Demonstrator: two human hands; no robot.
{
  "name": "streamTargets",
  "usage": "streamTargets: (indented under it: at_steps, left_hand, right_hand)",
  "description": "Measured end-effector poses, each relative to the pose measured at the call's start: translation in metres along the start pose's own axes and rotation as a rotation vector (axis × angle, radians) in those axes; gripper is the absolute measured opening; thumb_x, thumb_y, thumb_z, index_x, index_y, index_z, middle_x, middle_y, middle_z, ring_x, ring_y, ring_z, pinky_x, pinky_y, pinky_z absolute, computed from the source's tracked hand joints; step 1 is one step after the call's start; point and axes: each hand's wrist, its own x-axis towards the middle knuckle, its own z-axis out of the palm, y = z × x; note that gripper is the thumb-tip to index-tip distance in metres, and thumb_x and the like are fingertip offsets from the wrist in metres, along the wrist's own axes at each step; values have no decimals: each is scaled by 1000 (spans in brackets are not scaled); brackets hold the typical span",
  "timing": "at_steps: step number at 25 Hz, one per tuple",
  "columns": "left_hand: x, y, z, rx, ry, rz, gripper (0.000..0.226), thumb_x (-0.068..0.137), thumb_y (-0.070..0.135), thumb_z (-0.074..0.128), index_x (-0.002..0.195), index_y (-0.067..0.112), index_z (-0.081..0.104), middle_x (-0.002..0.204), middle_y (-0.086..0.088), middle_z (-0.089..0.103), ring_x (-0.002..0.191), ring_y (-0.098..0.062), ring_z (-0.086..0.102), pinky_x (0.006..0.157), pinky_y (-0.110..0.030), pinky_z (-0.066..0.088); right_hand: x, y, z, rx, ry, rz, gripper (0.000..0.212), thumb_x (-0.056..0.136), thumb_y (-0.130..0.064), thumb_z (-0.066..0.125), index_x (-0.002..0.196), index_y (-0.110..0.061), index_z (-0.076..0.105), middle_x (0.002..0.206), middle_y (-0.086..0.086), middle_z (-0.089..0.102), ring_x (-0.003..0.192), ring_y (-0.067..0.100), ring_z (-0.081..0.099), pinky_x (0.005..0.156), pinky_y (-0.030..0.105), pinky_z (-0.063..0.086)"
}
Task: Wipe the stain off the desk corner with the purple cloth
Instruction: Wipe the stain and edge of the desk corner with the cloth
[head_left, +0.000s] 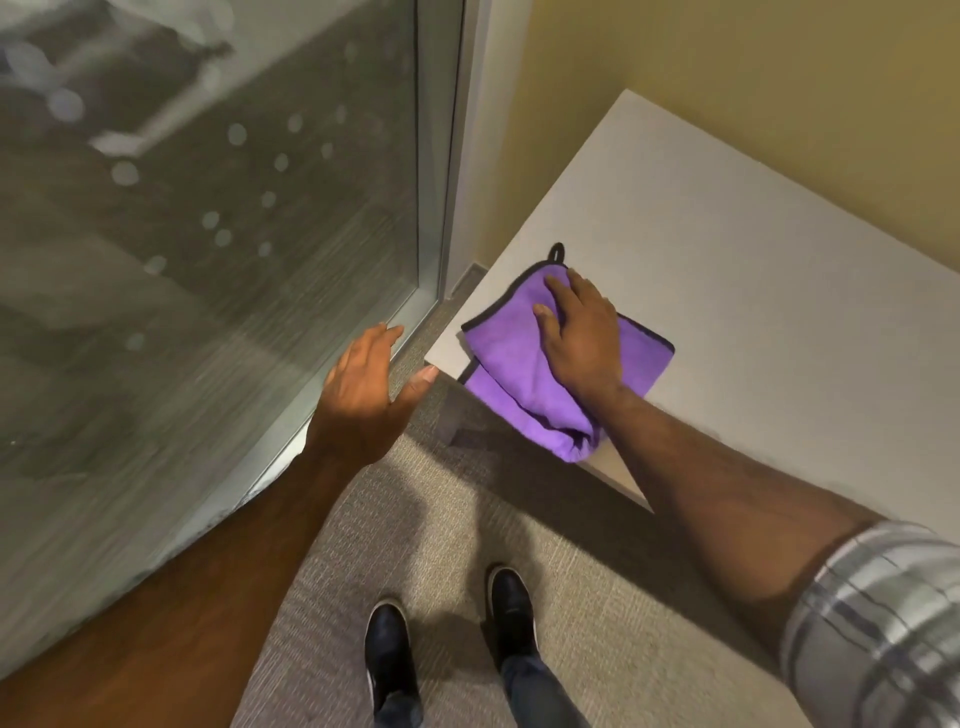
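Note:
A purple cloth (511, 358) with a dark trim and a small hanging loop lies folded on the near left corner of a white desk (727, 249). My right hand (582, 332) rests flat on top of the cloth, fingers spread and pressing down. Part of the cloth hangs over the desk's front edge. No stain shows on the visible desk surface; the cloth covers the corner. My left hand (363, 395) hovers in the air left of the desk, fingers apart, holding nothing.
A frosted glass door (208, 260) in a metal frame stands close on the left. A yellow wall (727, 67) runs behind the desk. Grey carpet (441, 519) lies below, with my two dark shoes (389, 660) near the bottom.

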Motion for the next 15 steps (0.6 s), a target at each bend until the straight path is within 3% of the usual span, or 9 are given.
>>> streamTargets:
  at_steps: [3, 6, 10, 13, 15]
  left_hand:
    - [-5, 1, -2, -15, 23, -9, 73, 91, 61, 38, 144, 10, 43, 152, -13, 43, 143, -25, 37, 114, -39, 28]
    - [-10, 2, 1, -22, 58, 5, 71, 92, 56, 40, 141, 5, 47, 147, -17, 48, 139, -28, 43, 112, -38, 31]
    - [0, 13, 13, -525, 81, -347, 55, 96, 44, 49, 137, 7, 49, 137, -17, 56, 125, -29, 54, 98, -29, 40]
    - [5, 22, 24, -633, 95, -393, 56, 96, 46, 45, 133, 5, 50, 129, -20, 59, 115, -29, 58, 84, -19, 46]
    - [3, 25, 27, -612, 83, -339, 52, 99, 43, 44, 131, 4, 50, 128, -24, 58, 114, -32, 57, 88, -19, 49]
  right_hand:
    - [10, -17, 7, -20, -10, -50, 53, 101, -48, 41, 147, -22, 44, 156, 10, 40, 141, 29, 38, 117, 48, 29]
    - [10, -45, 9, -127, -91, -106, 76, 90, -71, 40, 148, -24, 38, 157, 9, 34, 141, 28, 34, 115, 51, 26]
    - [-25, -73, 19, -228, -273, -266, 108, 67, -93, 40, 154, -32, 24, 164, 11, 16, 148, 36, 16, 118, 61, 13]
    - [-55, -68, 25, -367, -283, -390, 104, 70, -77, 61, 155, -36, 16, 165, 15, 9, 149, 41, 11, 117, 66, 7]
    - [-73, -50, 21, -405, -270, -415, 97, 78, -62, 68, 155, -38, 14, 165, 15, 8, 150, 41, 10, 117, 63, 6]
